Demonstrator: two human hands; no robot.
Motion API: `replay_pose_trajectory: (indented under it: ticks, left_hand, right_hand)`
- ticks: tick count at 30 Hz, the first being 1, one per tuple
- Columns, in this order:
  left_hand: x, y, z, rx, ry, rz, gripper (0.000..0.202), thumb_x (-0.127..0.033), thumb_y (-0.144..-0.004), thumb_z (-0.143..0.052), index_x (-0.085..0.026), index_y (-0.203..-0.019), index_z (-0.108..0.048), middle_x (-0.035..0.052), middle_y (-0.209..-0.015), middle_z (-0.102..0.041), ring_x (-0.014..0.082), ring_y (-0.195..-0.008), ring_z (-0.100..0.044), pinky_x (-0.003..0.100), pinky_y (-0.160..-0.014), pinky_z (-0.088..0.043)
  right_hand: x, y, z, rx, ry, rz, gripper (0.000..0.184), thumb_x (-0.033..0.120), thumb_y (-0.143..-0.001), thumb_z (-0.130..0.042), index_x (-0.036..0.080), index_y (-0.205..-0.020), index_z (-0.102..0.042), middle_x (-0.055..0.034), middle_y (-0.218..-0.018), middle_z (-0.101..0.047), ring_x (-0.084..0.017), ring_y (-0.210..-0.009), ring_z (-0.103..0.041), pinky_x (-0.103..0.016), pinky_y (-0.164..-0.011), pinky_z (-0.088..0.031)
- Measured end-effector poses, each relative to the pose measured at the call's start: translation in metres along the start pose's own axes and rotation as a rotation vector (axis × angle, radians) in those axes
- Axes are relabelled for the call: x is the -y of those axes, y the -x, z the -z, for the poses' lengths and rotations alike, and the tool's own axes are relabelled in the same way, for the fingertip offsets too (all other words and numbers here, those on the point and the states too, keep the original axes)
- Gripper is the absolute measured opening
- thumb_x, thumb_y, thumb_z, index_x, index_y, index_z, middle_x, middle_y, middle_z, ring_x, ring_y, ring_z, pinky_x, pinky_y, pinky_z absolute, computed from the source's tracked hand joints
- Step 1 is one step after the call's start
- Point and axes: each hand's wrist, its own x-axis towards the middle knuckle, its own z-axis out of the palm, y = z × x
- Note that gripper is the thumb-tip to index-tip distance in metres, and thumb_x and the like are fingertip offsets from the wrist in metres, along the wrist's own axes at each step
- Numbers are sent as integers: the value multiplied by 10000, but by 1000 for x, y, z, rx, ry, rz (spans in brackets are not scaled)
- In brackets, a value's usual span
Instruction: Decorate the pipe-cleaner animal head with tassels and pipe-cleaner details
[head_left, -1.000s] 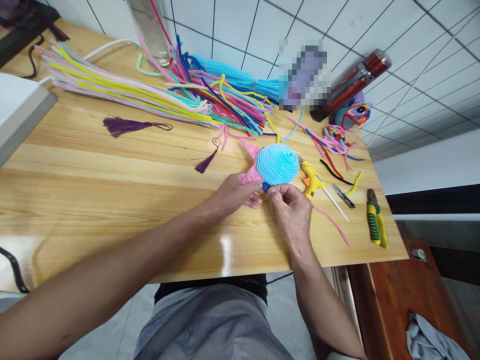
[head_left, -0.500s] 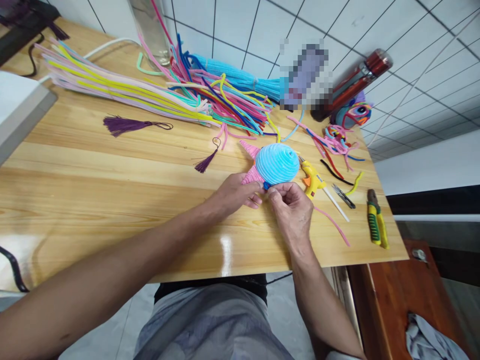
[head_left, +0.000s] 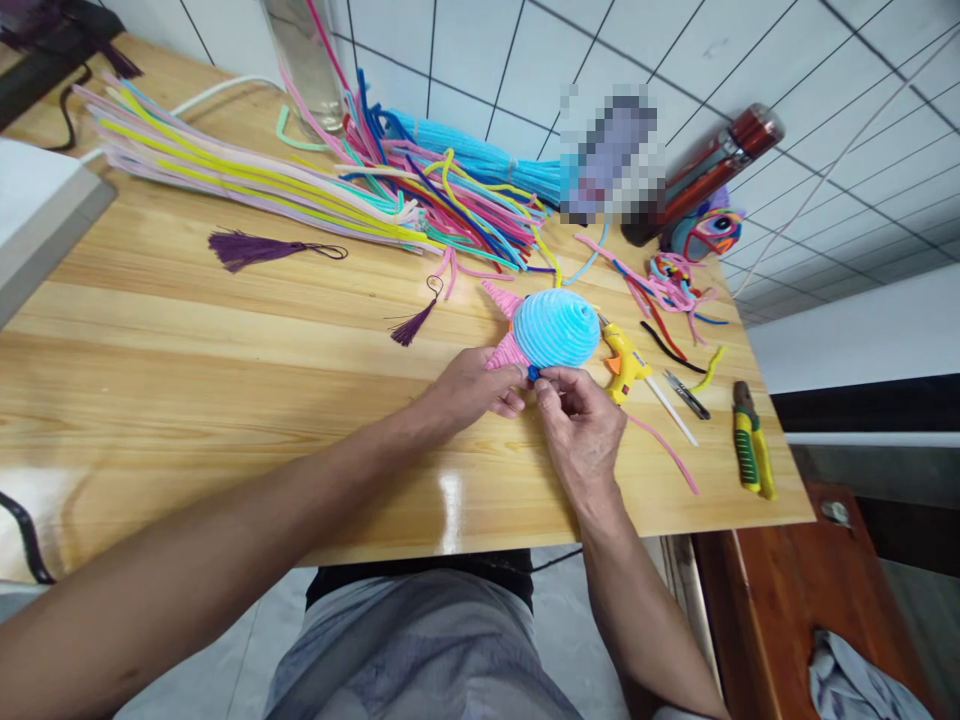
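A figure wound from pipe cleaners lies on the wooden table (head_left: 187,340): a light blue coiled dome (head_left: 556,328) with pink cone points (head_left: 501,298) at its left. My left hand (head_left: 472,385) presses its fingers closed on the pink part at the dome's near edge. Just right of it, my right hand (head_left: 581,420) pinches a small dark blue piece (head_left: 532,373) at the dome's underside. Both hands touch the figure.
A yellow glue gun (head_left: 624,362) lies just right of the dome, then small snips (head_left: 686,393), a loose pink pipe cleaner (head_left: 667,455) and green-handled pliers (head_left: 750,450). Two purple tassels (head_left: 247,248) and a heap of coloured pipe cleaners (head_left: 375,190) lie behind.
My right hand's fingers have shifted slightly up and left against the dome's edge. The left hand and the figure stay put.
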Motion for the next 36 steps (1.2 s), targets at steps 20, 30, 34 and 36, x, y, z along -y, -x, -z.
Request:
replay_pose_trajectory:
  ticks: [20, 30, 34, 36]
  left_hand:
    - [0, 1, 0, 3, 3, 4, 57, -131, -810, -756, -136, -865, -740, 32, -760, -748, 142, -635, -695, 270, -673, -618]
    - [-3, 3, -2, -11, -4, 15, 47, -109, -856, -711, -130, -880, -746, 34, -775, -750, 133, -627, -689, 261, -653, -617]
    - [-3, 2, -2, -9, -5, 9, 60, -110, -848, -717, -132, -893, -748, 39, -806, -764, 133, -623, -689, 265, -653, -618]
    - [-2, 2, -1, -5, -4, 5, 66, -112, -844, -719, -134, -898, -749, 39, -811, -766, 135, -621, -689, 270, -653, -620]
  right_hand:
    - [0, 0, -2, -21, 40, 43, 188, 346, -977, -642, 247, -1073, -770, 0, -812, -763, -157, -616, -658, -325, -654, -574]
    - [3, -1, 0, -19, 49, 114, 182, 309, -992, -629, 257, -1032, -799, -33, -913, -808, -182, -692, -701, -350, -707, -592]
    - [4, -2, 1, -14, 60, 133, 196, 297, -999, -619, 267, -1009, -812, -35, -922, -816, -193, -718, -712, -358, -723, -596]
    - [4, -2, 1, -15, 76, 141, 196, 286, -997, -618, 264, -1009, -812, -35, -924, -820, -190, -715, -711, -353, -718, -595]
